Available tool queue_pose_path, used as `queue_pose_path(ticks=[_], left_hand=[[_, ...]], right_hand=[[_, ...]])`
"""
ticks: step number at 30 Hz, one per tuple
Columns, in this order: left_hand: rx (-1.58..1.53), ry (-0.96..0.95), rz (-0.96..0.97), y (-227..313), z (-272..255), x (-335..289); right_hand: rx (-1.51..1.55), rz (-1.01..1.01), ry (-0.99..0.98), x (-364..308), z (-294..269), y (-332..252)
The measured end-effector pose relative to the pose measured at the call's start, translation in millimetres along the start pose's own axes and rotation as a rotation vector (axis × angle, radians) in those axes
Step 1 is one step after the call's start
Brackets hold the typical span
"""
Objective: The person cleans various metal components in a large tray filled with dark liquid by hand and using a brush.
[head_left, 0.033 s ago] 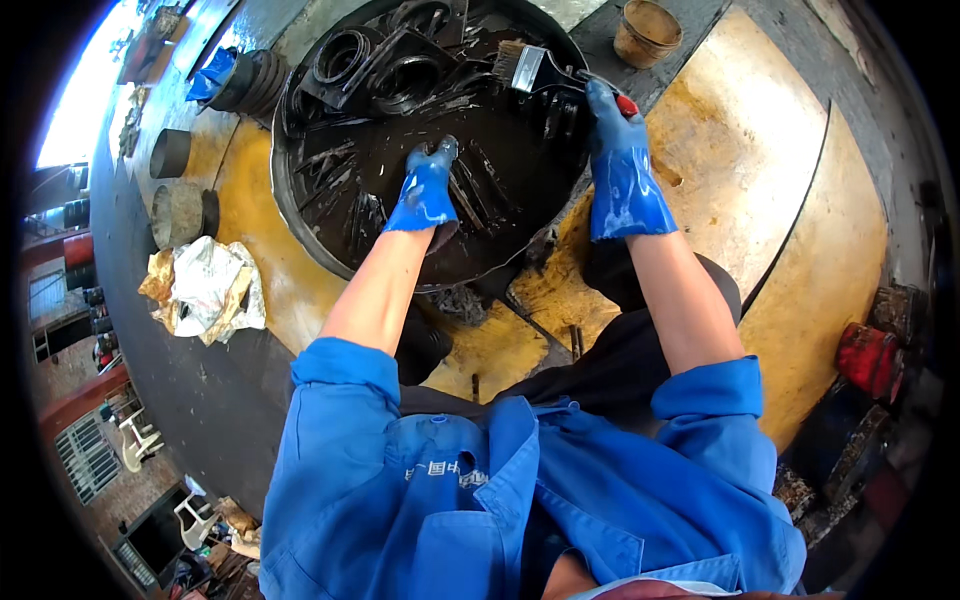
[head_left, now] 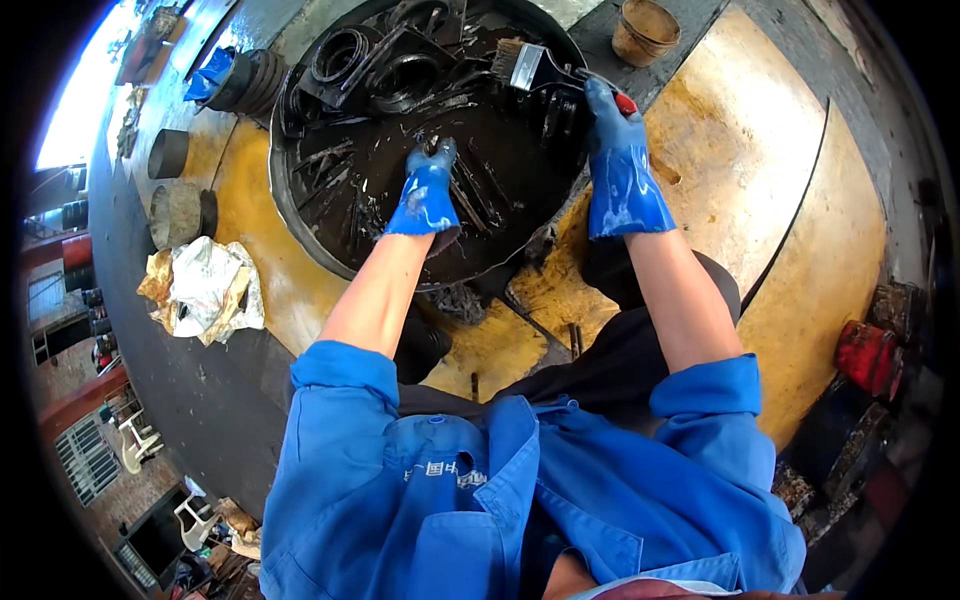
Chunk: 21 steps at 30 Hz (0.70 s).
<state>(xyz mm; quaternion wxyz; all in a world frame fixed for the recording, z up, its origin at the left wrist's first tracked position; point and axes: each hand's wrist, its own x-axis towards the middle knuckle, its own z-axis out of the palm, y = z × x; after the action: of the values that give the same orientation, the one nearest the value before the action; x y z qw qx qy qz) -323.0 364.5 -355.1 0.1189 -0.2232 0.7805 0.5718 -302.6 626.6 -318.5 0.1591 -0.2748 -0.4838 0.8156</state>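
My right hand (head_left: 618,160), in a blue rubber glove, grips a wide paintbrush (head_left: 526,68) with a metal ferrule and a red-ended handle. Its bristles point left, over the far right part of a large round metal basin (head_left: 277,190). Inside the basin is dark, oily liquid. My left hand (head_left: 428,190), gloved alike, reaches into the middle of the basin. Its fingers are bent together around something dark that I cannot make out. Several long thin dark pieces (head_left: 475,190) lie beside it. Black ring-shaped parts (head_left: 342,55) are heaped at the basin's far left.
A brown-stained bucket (head_left: 646,32) stands beyond the basin at the right. Crumpled white and tan rags (head_left: 212,288) lie to the left, near an open metal cylinder (head_left: 176,214). Stained yellow sheets (head_left: 730,130) cover part of the floor. A red object (head_left: 868,360) sits at the far right.
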Motion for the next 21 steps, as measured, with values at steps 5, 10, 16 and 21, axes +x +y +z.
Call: queue_pose_path(ticks=[5, 10, 16, 21], left_hand=[[0.331, 0.246, 0.361, -52, 20, -7], [0.605, 0.271, 0.232, 0, 39, -23], [0.435, 0.041, 0.415, -16, 14, 27], [0.521, 0.184, 0.544, -24, 26, -7]], right_hand=[[0.011, -0.010, -0.038, -7, 1, 13], [-0.070, 0.023, 0.074, -19, 4, -4], [0.055, 0.006, -0.061, -16, 11, 2], [0.018, 0.017, -0.057, 0, 0, 6]])
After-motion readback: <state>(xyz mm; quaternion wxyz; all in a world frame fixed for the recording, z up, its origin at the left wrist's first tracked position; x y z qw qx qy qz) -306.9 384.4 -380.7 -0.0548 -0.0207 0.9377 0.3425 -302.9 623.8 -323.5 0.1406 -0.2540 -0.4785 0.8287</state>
